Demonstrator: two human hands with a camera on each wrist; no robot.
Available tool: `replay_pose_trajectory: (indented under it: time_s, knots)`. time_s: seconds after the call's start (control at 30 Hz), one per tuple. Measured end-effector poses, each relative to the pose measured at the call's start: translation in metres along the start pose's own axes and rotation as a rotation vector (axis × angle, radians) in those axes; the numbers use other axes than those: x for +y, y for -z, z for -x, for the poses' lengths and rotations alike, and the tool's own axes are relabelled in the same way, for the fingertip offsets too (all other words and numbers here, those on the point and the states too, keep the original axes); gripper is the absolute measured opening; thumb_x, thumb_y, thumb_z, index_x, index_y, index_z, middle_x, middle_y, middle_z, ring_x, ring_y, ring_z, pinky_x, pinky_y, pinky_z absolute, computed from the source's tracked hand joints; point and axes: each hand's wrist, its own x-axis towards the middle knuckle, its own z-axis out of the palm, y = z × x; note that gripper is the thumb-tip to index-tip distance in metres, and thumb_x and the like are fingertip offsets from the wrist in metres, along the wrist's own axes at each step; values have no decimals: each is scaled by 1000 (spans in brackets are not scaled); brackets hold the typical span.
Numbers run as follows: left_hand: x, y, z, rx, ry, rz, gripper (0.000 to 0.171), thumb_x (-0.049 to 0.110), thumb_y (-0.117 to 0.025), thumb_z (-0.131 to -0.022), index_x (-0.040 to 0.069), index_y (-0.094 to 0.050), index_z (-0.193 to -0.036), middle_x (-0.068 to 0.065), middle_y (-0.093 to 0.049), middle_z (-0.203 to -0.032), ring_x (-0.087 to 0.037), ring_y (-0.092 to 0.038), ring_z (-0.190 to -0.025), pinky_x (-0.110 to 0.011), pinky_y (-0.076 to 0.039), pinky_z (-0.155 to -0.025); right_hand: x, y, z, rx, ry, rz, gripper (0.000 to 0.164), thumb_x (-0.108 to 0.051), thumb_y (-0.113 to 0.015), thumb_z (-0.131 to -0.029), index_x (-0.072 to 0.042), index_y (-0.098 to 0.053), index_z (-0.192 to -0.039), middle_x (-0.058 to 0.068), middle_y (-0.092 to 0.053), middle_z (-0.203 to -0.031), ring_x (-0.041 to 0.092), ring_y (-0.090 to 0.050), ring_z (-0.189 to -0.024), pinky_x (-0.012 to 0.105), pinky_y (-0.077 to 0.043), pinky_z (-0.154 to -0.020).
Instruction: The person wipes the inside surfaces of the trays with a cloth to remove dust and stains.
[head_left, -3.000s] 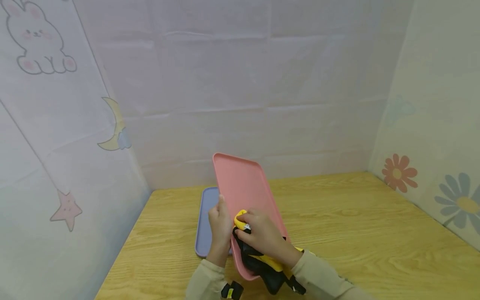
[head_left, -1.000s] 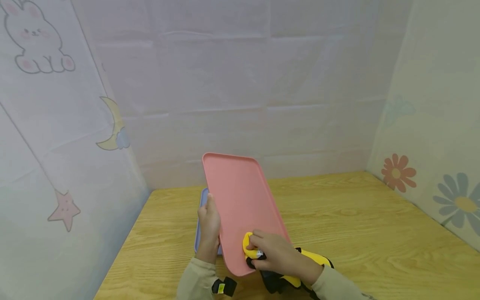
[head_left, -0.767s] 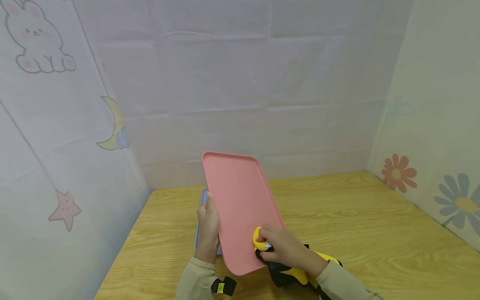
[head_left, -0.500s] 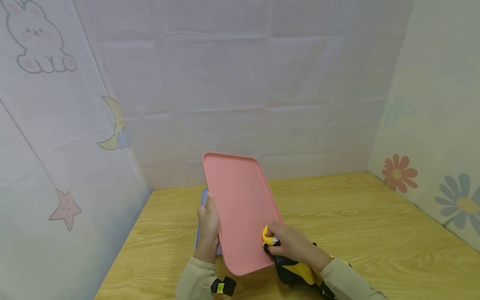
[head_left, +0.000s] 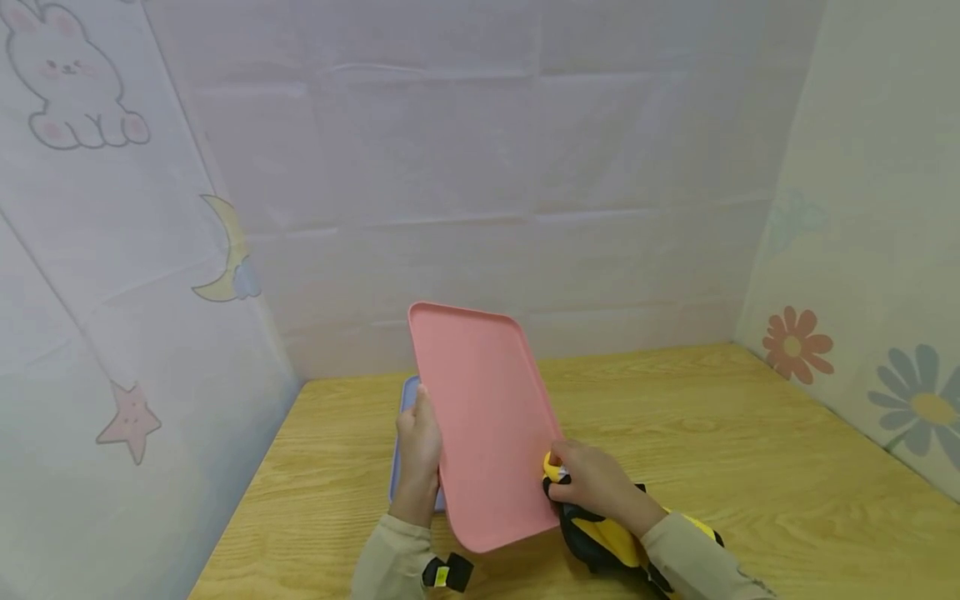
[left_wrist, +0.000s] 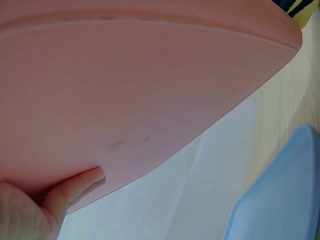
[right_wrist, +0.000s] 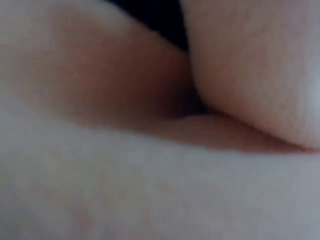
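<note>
In the head view my left hand (head_left: 418, 442) grips the left rim of a pink rectangular tray (head_left: 487, 408), which is tilted up toward me. Its underside fills much of the left wrist view, where my fingers (left_wrist: 77, 187) press against it near some small dark marks. My right hand (head_left: 600, 483) bunches a soft yellow-and-black cloth (head_left: 607, 537) at the tray's lower right rim. The rest of the cloth hangs down under the forearm, partly hidden by it. Blurred skin fills the right wrist view, with a dark patch of the cloth (right_wrist: 155, 17) at the top.
A blue-violet tray (head_left: 408, 396) lies on the wooden table (head_left: 675, 417) behind the pink one, mostly covered by it in the head view. A black strap piece (head_left: 450, 573) sits at the left sleeve. Printed sheets (head_left: 420, 167) wall in the table's back and sides.
The right hand has slid the cloth over the pink tray's face, first down, then right to its right rim. The left hand and tray have shifted slightly left since three seconds ago.
</note>
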Motion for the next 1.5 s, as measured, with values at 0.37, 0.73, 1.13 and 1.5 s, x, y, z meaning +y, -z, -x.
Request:
replay_pose_trajectory:
  time_s: [0.37,0.73,1.13,1.5]
  knots:
    - [0,4,-1,-26,13,46,46,32,-30,-98,7,-45,-63,-3,-46,-58,-11,-45,-47,-23,-39,-45,11,3,15,72,33,-54,35,-29,-73,-71,-11,-61,-99,2,-48,-93,13,-43,-74,27,-38,-59]
    - [-6,-8,-5,9,15,45,45,32,-35,-97,8,-47,-61,-2,-48,-58,-11,-46,-49,-24,-40,-47,14,11,21,91,-292,-107,36,-16,-69,-68,-7,-59,-102,8,-59,-103,22,-54,-88,38,-44,-71]
    - [-32,-39,-19,2,102,48,43,29,-37,-95,-1,-56,-71,-4,-52,-61,-12,-49,-51,-25,-42,-49,33,60,43,386,-428,-280,38,-15,-67,-77,-1,-55,-110,20,-58,-99,22,-52,-75,29,-43,-58]
    - [-54,-82,-43,-25,226,116,34,22,-39,-95,-8,-53,-90,-6,-50,-73,-13,-49,-60,-23,-42,-55,35,66,55,400,-407,-305,33,-11,-67,-77,1,-58,-106,18,-60,-97,22,-53,-76,27,-43,-60]
